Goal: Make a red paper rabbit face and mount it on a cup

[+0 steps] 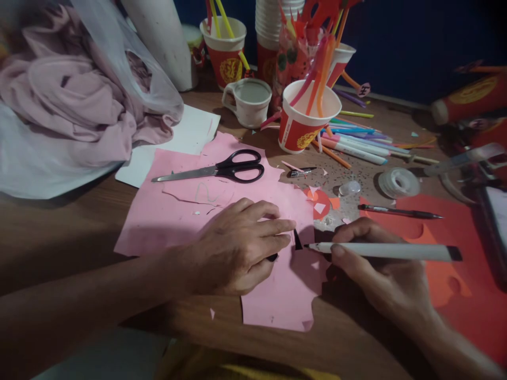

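My left hand (249, 245) lies palm down on a jagged-edged sheet of pink paper (146, 211), its fingers stretched out. Small black bits peep out at its fingertips and from under it; what they are I cannot tell. In my right hand (380, 279) is a white marker (380, 250) with a black end, held nearly level between thumb and fingers. Its dark tip points left, beside a black wedge shape (298, 240) on the pink paper. Black-handled scissors (233, 167) rest on the same paper, blades to the left, beyond my left hand.
A paper cup (291, 129) of pipe cleaners and a white mug (253, 103) stand behind. Several markers (356, 145) lie scattered. At right are a clear tape roll (398, 182), a pen (400, 212) and red paper (483, 322). A plastic bag with pink cloth (79, 105) fills the left.
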Motion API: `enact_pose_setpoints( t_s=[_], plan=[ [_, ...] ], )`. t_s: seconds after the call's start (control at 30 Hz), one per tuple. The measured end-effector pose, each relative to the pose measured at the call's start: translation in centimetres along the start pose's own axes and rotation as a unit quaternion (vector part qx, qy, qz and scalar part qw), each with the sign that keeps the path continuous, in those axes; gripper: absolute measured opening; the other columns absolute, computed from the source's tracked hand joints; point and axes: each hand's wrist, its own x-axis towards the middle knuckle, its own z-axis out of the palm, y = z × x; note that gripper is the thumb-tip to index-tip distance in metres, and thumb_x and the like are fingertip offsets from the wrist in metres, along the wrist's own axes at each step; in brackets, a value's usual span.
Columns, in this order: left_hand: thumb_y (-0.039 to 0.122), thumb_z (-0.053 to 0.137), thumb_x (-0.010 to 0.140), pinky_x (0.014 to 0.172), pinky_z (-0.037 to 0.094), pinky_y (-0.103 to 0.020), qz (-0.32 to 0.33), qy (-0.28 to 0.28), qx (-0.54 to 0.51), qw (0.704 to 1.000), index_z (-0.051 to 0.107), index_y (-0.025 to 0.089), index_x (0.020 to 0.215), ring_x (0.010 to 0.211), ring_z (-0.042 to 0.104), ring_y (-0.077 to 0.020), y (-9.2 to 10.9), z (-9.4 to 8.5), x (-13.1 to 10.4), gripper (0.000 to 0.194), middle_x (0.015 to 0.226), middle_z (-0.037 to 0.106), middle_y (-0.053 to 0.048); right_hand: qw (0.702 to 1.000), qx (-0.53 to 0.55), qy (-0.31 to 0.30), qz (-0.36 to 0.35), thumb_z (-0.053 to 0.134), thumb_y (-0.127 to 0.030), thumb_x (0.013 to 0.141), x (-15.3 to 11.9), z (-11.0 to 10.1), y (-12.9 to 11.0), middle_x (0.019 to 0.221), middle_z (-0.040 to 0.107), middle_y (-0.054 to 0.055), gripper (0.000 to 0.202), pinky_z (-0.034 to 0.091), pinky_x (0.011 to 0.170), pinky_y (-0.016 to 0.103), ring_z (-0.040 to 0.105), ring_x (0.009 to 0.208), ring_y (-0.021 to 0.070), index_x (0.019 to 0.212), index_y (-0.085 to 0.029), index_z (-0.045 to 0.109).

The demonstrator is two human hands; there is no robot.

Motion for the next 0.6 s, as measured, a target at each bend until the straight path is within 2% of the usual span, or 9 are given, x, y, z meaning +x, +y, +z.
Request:
enact_pose_setpoints(
  t_s=[0.13, 0.23, 0.33, 0.43, 0.53, 0.6],
  plan=[
    [0.013, 0.051, 0.079, 0.087, 0.039, -0.039, -0.012, 0.016, -0.021, 1.000, 0.062, 0.016, 0.098, 0.107, 0.048, -0.0240, -0.12, 0.26, -0.19, 0.022, 0.120, 0.060, -0.005, 0.994, 0.097, 0.028, -0.029, 0.060, -0.023, 0.081, 0.02, -0.38, -0.04, 0.059, 0.061, -0.003, 0.003, 0.047, 0.045, 0.024, 0.057, 0.049, 0.0123, 0.082, -0.026, 0.059],
    [0.010, 0.051, 0.077, 0.086, 0.039, -0.038, -0.023, 0.041, -0.046, 0.998, 0.061, 0.017, 0.098, 0.107, 0.049, -0.0234, -0.12, 0.30, -0.27, 0.025, 0.122, 0.058, -0.007, 0.990, 0.113, 0.029, -0.081, 0.053, -0.022, 0.087, 0.05, -0.72, 0.31, 0.064, 0.063, -0.002, 0.012, 0.051, 0.053, 0.026, 0.060, 0.057, 0.0131, 0.098, -0.026, 0.059],
    [0.008, 0.050, 0.076, 0.083, 0.041, -0.036, -0.038, 0.054, -0.076, 0.995, 0.061, 0.017, 0.098, 0.103, 0.052, -0.0216, -0.06, 0.10, -0.24, 0.026, 0.120, 0.057, -0.009, 0.988, 0.034, 0.059, -0.139, 0.049, -0.020, 0.089, -0.25, -0.80, 0.49, 0.067, 0.065, -0.002, 0.019, 0.050, 0.057, 0.027, 0.063, 0.060, 0.0132, 0.104, -0.027, 0.058],
    [0.008, 0.048, 0.079, 0.081, 0.044, -0.035, -0.045, 0.069, -0.109, 0.991, 0.060, 0.015, 0.098, 0.099, 0.055, -0.0202, -0.05, 0.04, -0.17, 0.024, 0.114, 0.059, -0.010, 0.966, -0.080, 0.099, -0.224, 0.051, -0.018, 0.087, -0.59, -0.64, 0.33, 0.067, 0.067, -0.003, 0.018, 0.048, 0.058, 0.030, 0.062, 0.059, 0.0145, 0.096, -0.029, 0.061],
    [0.009, 0.048, 0.080, 0.084, 0.046, -0.036, -0.045, 0.094, -0.129, 0.986, 0.060, 0.014, 0.100, 0.098, 0.056, -0.0201, -0.09, 0.29, -0.18, 0.024, 0.110, 0.061, -0.011, 0.931, -0.126, 0.065, -0.335, 0.051, -0.009, 0.081, -0.57, -0.58, 0.12, 0.067, 0.067, -0.002, 0.027, 0.045, 0.060, 0.033, 0.060, 0.054, 0.0156, 0.097, -0.029, 0.060],
    [0.010, 0.048, 0.081, 0.084, 0.047, -0.035, -0.055, 0.106, -0.146, 0.982, 0.060, 0.014, 0.102, 0.100, 0.056, -0.0197, -0.12, 0.39, -0.19, 0.025, 0.111, 0.060, -0.011, 0.911, -0.145, 0.037, -0.385, 0.052, -0.002, 0.077, -0.37, -0.71, 0.01, 0.068, 0.068, -0.001, 0.036, 0.044, 0.060, 0.034, 0.057, 0.052, 0.0150, 0.102, -0.027, 0.058]
  ],
)
